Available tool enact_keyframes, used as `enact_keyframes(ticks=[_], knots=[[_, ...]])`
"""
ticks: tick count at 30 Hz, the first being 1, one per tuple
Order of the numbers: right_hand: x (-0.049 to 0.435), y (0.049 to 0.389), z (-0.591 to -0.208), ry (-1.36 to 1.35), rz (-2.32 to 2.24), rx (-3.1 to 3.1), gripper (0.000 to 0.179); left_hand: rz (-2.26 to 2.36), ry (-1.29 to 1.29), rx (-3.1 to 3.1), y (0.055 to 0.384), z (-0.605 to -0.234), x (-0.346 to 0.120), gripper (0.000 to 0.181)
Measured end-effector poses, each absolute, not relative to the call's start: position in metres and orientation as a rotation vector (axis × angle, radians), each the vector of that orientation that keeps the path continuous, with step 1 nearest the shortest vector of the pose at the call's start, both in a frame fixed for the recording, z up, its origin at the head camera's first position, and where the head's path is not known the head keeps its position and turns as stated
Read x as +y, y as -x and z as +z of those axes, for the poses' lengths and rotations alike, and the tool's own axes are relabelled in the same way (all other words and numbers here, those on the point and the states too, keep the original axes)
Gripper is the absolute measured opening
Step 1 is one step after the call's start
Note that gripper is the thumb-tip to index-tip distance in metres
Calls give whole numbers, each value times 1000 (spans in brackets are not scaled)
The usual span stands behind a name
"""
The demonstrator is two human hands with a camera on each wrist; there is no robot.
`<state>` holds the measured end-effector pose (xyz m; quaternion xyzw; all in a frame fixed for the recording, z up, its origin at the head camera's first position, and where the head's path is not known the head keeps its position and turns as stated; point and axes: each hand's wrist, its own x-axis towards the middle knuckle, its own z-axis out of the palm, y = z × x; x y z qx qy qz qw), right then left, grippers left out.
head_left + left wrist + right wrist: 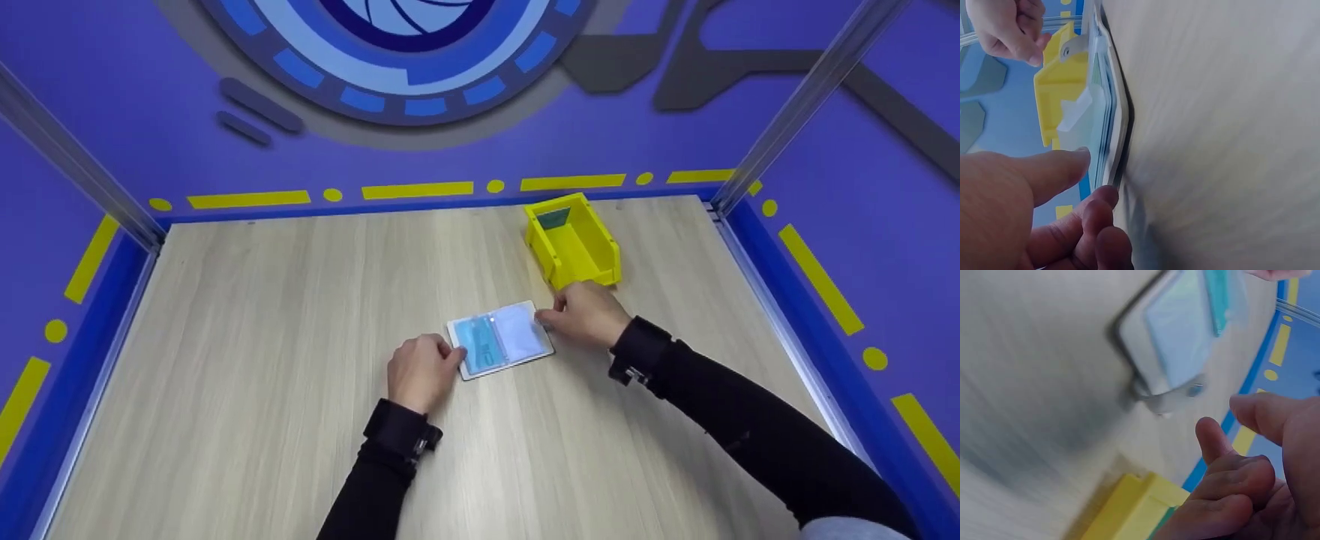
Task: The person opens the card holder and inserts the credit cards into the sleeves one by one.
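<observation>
A white card holder [523,332] lies spread out on the table, its clear sleeves facing up. A blue-green card [480,346] shows in the left sleeve. My left hand [421,370] pinches the holder's left edge, thumb over the sleeves and index fingertip at the rim. My right hand [589,313] is just off the right edge, fingers loosely bent, nothing between thumb and index. On that side a short strap [1171,403] with a metal snap sticks out. In the left wrist view, a sleeve flap [1075,112] stands up from the stack.
Beyond my right hand stands a yellow bin [576,247], its open front facing me. The pale wooden table [262,337] is bounded by a purple back wall [420,165] and side walls with metal posts at the corners.
</observation>
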<state>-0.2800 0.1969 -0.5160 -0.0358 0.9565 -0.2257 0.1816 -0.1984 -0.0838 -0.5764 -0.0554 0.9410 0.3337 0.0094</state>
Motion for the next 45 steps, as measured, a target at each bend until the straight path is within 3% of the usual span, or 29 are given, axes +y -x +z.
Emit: enact_keyframes(ticks=[6,11,26,36,45], knots=[[198,277,-544,200,-567,2729,49,1053,160,2956,196,-584,-79,32],[205,278,-556,158,-603,2723,38,1058,142,2943,197,-585,-77,35],[219,276,-533,154,-870,2630,37,1098,105,2920,199,-579,-79,30],[188,275,-505,298,-1063,2521,34,1095,42,2918,200,-578,-77,19],[141,275,-519,589,-1130,2448,33,1100,-57,2986,198,-582,-74,13]])
